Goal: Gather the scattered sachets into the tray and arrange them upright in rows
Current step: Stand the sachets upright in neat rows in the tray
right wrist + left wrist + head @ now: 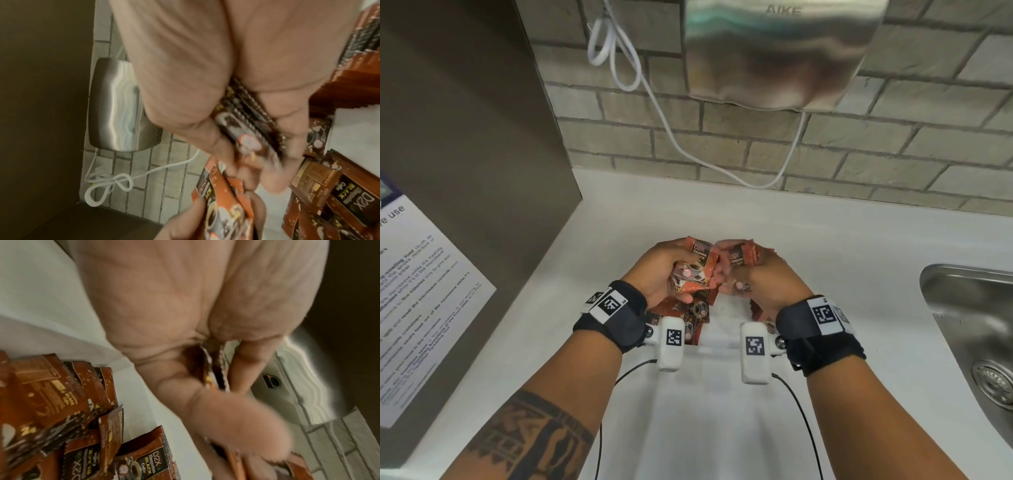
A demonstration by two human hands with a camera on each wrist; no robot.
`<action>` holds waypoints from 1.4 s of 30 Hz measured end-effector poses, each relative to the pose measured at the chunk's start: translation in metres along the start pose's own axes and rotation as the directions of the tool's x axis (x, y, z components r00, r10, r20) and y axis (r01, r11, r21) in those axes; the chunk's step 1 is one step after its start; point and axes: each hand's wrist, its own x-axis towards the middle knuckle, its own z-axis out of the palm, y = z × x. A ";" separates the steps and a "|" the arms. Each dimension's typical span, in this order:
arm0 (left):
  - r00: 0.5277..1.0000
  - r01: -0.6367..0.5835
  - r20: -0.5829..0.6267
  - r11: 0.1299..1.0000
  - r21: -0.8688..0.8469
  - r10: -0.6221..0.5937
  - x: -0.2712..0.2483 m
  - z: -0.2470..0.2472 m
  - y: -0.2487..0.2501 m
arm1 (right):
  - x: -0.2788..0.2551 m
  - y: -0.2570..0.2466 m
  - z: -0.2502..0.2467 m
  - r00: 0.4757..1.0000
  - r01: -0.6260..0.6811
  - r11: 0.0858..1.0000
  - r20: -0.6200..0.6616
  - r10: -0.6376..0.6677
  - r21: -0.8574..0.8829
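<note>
Both hands raised together over the white counter (722,212), near touching. Left hand (664,270) curled round a few orange-brown coffee sachets (693,270), thumb on top; edges of the sachets show between palm and fingers in the left wrist view. Right hand (763,274) grips a thicker stack of sachets (244,116), fingers wrapped round it. Loose sachets (688,313) lie below the left hand, more (349,199) under the right. Tray not clearly visible. Steel sink (976,329) well right of the right hand
</note>
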 end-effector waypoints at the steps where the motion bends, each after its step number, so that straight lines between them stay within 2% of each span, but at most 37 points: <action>1: 1.000 0.005 0.013 0.999 -0.047 -0.004 0.000 -0.003 0.000 | 0.000 0.000 -0.002 1.000 0.012 0.998 -0.008 -0.012 0.061; 3: 0.999 -0.029 0.034 0.999 -0.027 0.030 -0.002 -0.004 0.001 | 0.002 0.000 -0.001 0.999 0.032 0.992 -0.027 -0.028 0.124; 8: 0.991 -0.127 0.047 0.982 0.140 0.122 -0.003 0.005 -0.001 | 0.000 0.000 0.012 0.995 0.086 0.995 -0.047 -0.083 0.059; 15: 0.992 -0.051 0.107 0.996 -0.075 0.059 -0.002 -0.006 0.002 | 0.008 0.001 0.002 0.992 0.059 0.985 -0.122 -0.039 0.161; 18: 0.996 -0.089 0.004 0.994 -0.062 0.090 0.004 -0.010 0.002 | 0.010 0.003 -0.001 0.986 0.070 0.958 -0.166 -0.024 0.277; 21: 0.985 -0.146 -0.091 0.989 0.017 0.147 0.009 -0.008 0.000 | 0.008 0.005 0.006 0.989 0.079 0.968 -0.139 -0.047 0.238; 24: 0.968 -0.217 -0.110 0.974 0.072 0.224 0.011 0.000 -0.002 | 0.008 0.008 0.020 0.991 0.055 0.981 -0.129 -0.032 0.185; 28: 0.956 -0.248 -0.126 0.958 0.145 0.267 0.013 0.003 -0.003 | 0.008 0.001 0.018 0.989 0.061 0.972 -0.145 -0.028 0.226; 34: 0.949 -0.234 -0.212 0.972 0.018 0.233 0.013 0.008 -0.005 | 0.007 0.000 0.020 0.995 0.053 0.961 -0.093 -0.028 0.273; 39: 0.933 -0.234 -0.293 0.971 -0.046 0.211 0.018 0.017 -0.003 | 0.010 0.000 0.029 0.983 0.124 0.936 -0.166 -0.072 0.330; 42: 0.951 -0.213 -0.253 0.969 -0.127 0.176 0.019 0.017 -0.002 | 0.013 -0.001 0.027 0.962 0.194 0.924 -0.247 -0.114 0.331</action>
